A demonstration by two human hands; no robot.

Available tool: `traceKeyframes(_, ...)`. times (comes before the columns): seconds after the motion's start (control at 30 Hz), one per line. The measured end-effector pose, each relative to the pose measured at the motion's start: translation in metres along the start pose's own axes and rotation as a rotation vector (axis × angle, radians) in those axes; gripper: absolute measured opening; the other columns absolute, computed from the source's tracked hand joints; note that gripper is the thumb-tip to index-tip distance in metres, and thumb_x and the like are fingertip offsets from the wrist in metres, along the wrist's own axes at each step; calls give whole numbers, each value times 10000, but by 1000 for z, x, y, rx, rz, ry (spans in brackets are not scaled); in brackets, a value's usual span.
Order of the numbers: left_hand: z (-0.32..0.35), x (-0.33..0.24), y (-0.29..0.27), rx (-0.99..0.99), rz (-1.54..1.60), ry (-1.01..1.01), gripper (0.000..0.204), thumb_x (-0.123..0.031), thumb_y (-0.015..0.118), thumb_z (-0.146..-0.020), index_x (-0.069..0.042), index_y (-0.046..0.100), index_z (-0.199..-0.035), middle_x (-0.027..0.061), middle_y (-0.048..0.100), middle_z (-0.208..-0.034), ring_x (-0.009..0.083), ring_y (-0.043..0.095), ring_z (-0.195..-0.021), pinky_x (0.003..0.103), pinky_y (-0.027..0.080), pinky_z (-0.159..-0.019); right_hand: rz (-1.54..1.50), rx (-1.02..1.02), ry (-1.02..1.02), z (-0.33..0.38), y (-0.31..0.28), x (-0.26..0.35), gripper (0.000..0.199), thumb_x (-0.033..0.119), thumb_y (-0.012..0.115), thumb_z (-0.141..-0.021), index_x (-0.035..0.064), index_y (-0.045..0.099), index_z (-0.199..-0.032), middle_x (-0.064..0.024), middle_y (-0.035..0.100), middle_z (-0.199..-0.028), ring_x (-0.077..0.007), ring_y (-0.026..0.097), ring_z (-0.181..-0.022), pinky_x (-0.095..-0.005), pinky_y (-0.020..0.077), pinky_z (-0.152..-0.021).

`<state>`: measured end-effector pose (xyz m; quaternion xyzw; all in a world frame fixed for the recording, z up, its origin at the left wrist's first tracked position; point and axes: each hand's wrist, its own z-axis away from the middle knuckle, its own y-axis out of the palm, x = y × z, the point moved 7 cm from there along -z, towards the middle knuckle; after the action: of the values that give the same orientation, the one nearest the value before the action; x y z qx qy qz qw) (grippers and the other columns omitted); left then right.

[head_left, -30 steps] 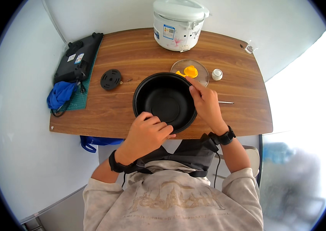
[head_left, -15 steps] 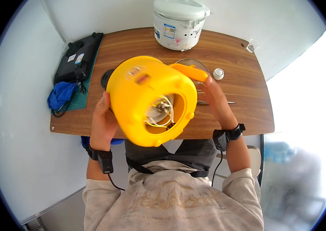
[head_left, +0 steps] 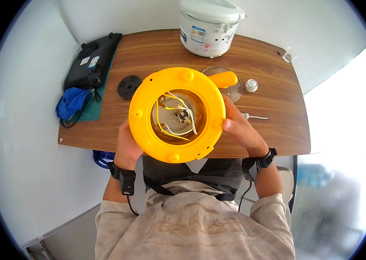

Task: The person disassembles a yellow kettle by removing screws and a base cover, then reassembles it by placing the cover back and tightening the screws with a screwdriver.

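Both hands, left hand and right hand, grip the yellow cooker by its rim above the table, fingers curled around it, underside up so its wires face the person.

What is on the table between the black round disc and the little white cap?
In the head view, the raised yellow cooker base covers most of that stretch between the black disc and the white cap. Beside the cap lies a glass lid.

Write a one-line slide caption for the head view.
Both hands hold an upturned yellow cooker base, wiring exposed, above a wooden table.
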<state>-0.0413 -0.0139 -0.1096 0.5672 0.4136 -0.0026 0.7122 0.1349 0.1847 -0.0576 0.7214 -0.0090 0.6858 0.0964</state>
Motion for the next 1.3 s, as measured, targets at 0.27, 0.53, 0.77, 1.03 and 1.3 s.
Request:
traceKeyframes(0.27,3,-9,9,-90,-1196,73,450,-125,584,-1044,-57,479,-1476,103,579,-1413,219,543,-1320,317,431,-1118,-17,-83,68,5,-4,-7,920,580,659,-943,35,251,-1561,-220,409,-1530,-326,447,-1403,-442,373,-1162)
traceKeyframes(0.53,6,-8,23,-35,-922,-5,455,-149,538,-1073,-74,447,-1512,96,542,-1452,209,502,-1345,306,384,-1141,100,-100,65,5,-6,-7,872,552,675,-944,15,323,-1535,-212,467,-1494,-314,489,-1361,-434,403,-1135)
traceKeyframes(0.77,9,-7,17,-125,-861,-171,425,-246,430,-1119,-89,445,-1514,104,545,-1444,203,522,-1333,309,403,-1131,8,-121,112,7,-10,-17,848,547,651,-962,12,340,-1542,-191,499,-1468,-269,505,-1348,-409,387,-1145)
traceKeyframes(1.03,19,-12,31,-49,-1064,-207,502,-370,386,-1122,-87,409,-1536,132,536,-1452,229,519,-1356,340,431,-1120,-14,-133,192,9,-15,-25,916,660,588,-949,3,368,-1548,-114,538,-1442,-208,520,-1335,-370,390,-1142)
traceKeyframes(1.3,23,-11,0,26,-1323,-224,596,-484,360,-1102,-78,410,-1535,155,570,-1422,274,523,-1347,359,396,-1131,63,-156,288,5,-14,-31,823,636,496,-1010,19,392,-1544,-112,562,-1421,-209,544,-1306,-375,425,-1115)
